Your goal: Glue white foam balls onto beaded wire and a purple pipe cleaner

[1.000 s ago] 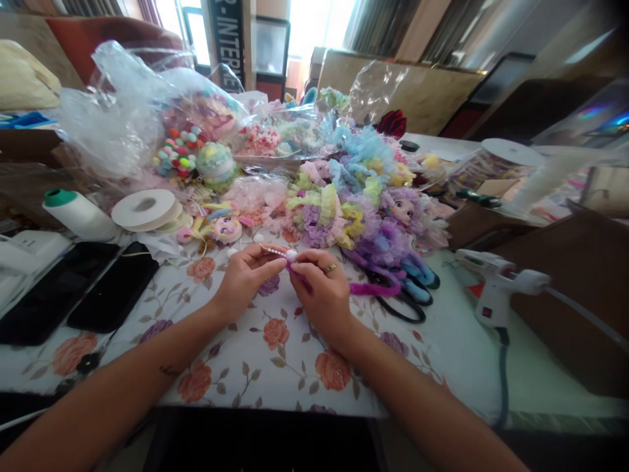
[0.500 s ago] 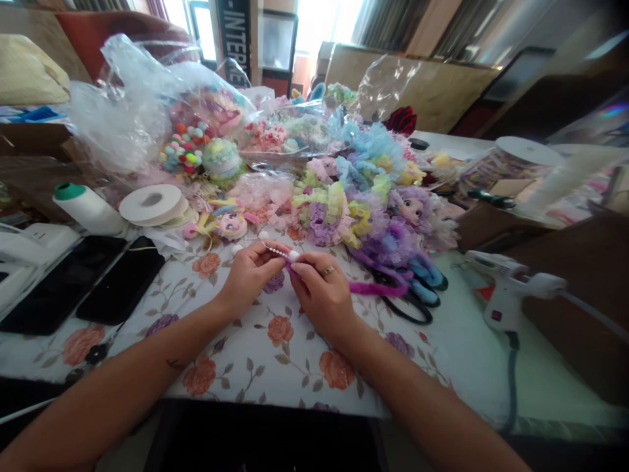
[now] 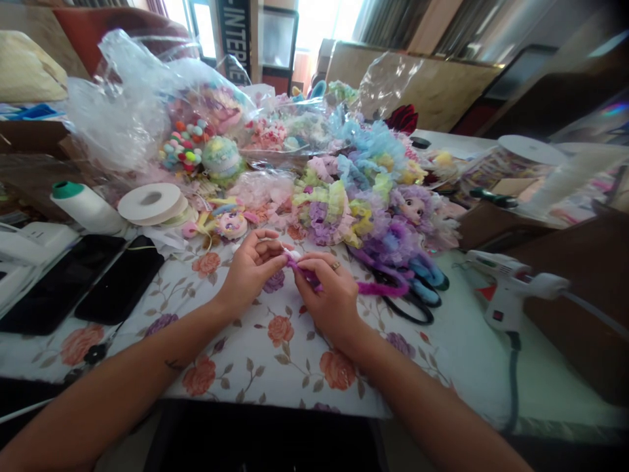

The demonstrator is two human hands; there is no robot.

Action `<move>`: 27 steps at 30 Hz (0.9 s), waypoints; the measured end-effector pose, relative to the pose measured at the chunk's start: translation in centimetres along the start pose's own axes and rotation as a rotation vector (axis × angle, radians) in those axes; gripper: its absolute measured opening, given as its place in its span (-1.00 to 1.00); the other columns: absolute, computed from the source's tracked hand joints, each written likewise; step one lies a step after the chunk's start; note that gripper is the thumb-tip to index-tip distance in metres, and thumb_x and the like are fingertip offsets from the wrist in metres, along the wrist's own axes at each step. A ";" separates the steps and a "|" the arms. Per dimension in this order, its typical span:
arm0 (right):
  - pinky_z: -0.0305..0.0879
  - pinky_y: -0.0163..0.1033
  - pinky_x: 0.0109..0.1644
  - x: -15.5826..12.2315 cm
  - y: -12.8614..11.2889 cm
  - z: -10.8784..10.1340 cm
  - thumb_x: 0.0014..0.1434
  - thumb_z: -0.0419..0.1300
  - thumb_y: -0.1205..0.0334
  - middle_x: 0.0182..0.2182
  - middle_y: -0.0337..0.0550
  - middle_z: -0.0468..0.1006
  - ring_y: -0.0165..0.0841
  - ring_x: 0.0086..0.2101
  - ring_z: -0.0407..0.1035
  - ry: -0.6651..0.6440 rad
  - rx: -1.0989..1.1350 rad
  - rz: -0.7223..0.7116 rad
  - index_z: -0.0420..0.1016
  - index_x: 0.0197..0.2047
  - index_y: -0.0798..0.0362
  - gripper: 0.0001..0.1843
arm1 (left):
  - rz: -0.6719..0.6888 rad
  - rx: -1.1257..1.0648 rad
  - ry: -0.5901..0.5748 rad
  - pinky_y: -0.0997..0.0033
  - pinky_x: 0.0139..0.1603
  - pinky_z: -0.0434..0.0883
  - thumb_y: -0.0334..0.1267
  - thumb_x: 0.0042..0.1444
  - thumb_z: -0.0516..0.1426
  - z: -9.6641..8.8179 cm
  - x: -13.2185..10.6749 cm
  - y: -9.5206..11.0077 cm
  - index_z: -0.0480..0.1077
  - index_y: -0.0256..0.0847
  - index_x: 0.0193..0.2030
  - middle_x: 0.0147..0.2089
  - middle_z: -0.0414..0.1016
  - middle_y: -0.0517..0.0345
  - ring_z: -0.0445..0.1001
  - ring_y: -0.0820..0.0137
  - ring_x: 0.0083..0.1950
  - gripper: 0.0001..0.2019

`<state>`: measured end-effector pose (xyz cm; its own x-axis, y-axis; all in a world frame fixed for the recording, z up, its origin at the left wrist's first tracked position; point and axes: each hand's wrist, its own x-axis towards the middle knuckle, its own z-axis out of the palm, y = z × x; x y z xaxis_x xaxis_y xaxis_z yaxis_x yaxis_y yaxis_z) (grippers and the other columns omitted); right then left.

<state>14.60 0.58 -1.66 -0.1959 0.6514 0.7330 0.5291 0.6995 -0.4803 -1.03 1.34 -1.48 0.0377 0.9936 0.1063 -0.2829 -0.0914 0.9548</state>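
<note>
A fuzzy purple pipe cleaner [image 3: 382, 288] runs from between my hands out to the right over the flowered cloth. Thumb and forefinger of my left hand [image 3: 251, 267] pinch its end, while the other fingers are raised and curled. My right hand [image 3: 330, 288], with a ring on one finger, is closed on the same pipe cleaner just beside. A small white pompom [image 3: 293, 254] sits at the fingertips of both hands. Whether it is fixed to the pipe cleaner I cannot tell.
Frilly pastel fabric pieces [image 3: 324, 210] and a doll head [image 3: 410, 204] are heaped beyond my hands. White spools [image 3: 150, 202], a thread cone [image 3: 88, 206] and a phone [image 3: 120, 278] lie left. A glue gun [image 3: 506, 288] stands right, near a cardboard box [image 3: 580, 275].
The white bead string that lay across my left fingers no longer shows there. My left fingers have lifted and spread somewhat, and my right hand has shifted slightly right.
</note>
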 end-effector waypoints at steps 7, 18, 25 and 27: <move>0.45 -0.25 -0.25 0.1 0.0 0.0 0.20 0.19 0.37 -0.29 -0.14 0.58 -0.35 -0.29 0.49 -0.009 0.034 0.057 0.44 -0.32 -0.01 -0.91 | -0.108 -0.124 -0.032 0.38 -0.12 0.46 -0.35 0.01 0.29 0.1 0.1 0.2 0.19 -0.14 0.12 -0.18 0.57 0.13 0.56 0.41 -0.18 -0.45; 0.38 -0.31 -0.32 0.5 0.0 -0.6 0.12 0.26 0.37 -0.37 -0.21 0.60 -0.40 -0.39 0.45 -0.078 0.247 0.302 0.49 -0.37 0.04 -0.94 | -0.052 0.000 -0.058 0.51 -0.26 0.41 -0.40 0.01 0.28 0.0 -0.1 1.1 0.07 -0.09 0.28 -0.16 0.54 0.14 0.51 0.46 -0.21 -0.28; 0.34 -0.35 -0.37 0.6 -0.2 -1.1 0.10 0.28 0.39 -0.45 -0.25 0.56 -0.44 -0.46 0.42 -0.086 0.224 0.323 0.52 -0.36 0.05 -0.94 | -0.011 0.101 -0.081 0.44 -0.21 0.48 -0.44 -0.06 0.27 0.2 0.0 1.8 -0.01 -0.12 0.35 -0.19 0.53 0.15 0.53 0.41 -0.18 -0.15; 0.36 -0.35 -0.34 0.5 -0.1 -1.2 0.12 0.27 0.41 -0.43 -0.23 0.56 -0.44 -0.44 0.42 -0.077 0.166 0.207 0.51 -0.34 0.05 -0.92 | 0.015 0.151 -0.100 0.43 -0.19 0.49 -0.44 -0.07 0.28 0.1 0.0 1.9 -0.02 -0.10 0.36 -0.18 0.53 0.14 0.53 0.40 -0.18 -0.13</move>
<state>15.47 0.49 -0.65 -0.1629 0.8013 0.5756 0.4233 0.5837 -0.6929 -1.46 1.20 0.34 0.1314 0.9812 0.1411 -0.1370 -0.1229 0.9829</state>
